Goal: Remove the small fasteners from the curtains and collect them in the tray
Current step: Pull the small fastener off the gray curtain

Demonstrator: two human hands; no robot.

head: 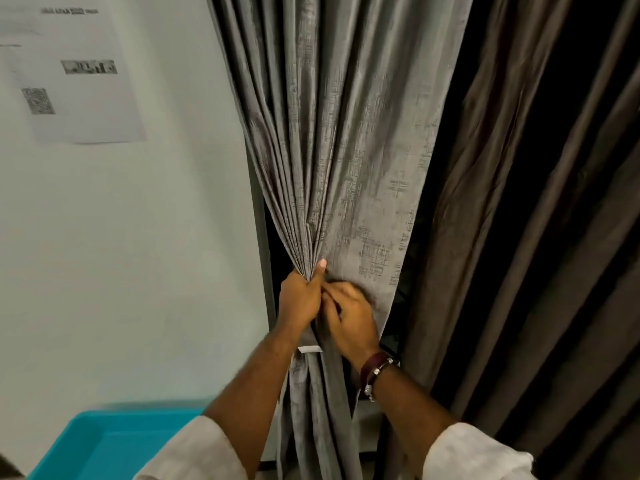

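Head view looks down two forearms at a grey curtain (349, 140) gathered into a tight waist just below frame centre. The left hand (300, 299) is clenched round the bunched pleats, thumb pointing up at 12 o'clock along the folds. The right hand (349, 317), touching it at 3 o'clock, has its fingers curled in against the fabric at the gather; it is blurred, and whether it pinches a fastener or only cloth I cannot tell. No fastener can be seen outright. A small pale tab (309, 348) shows just under the left hand at 6 o'clock, possibly a label or part of a clip.

As a judgement, the work is at the removing step on this bundle: the curtain is still cinched, so at least this fastening is left. The tray (104, 441) at 7 o'clock of the frame shows only bare turquoise floor where visible, so nothing appears collected yet, though much of it is hidden by the left sleeve.

The grey cloth is heavy, faintly glossy, with a woven crosshatch pattern, falling in sharp narrow pleats. A brown curtain (540, 202) at 3 o'clock is plainer and smoother, hanging in broad soft folds. The tray looks like hard, smooth plastic with a rounded rim.
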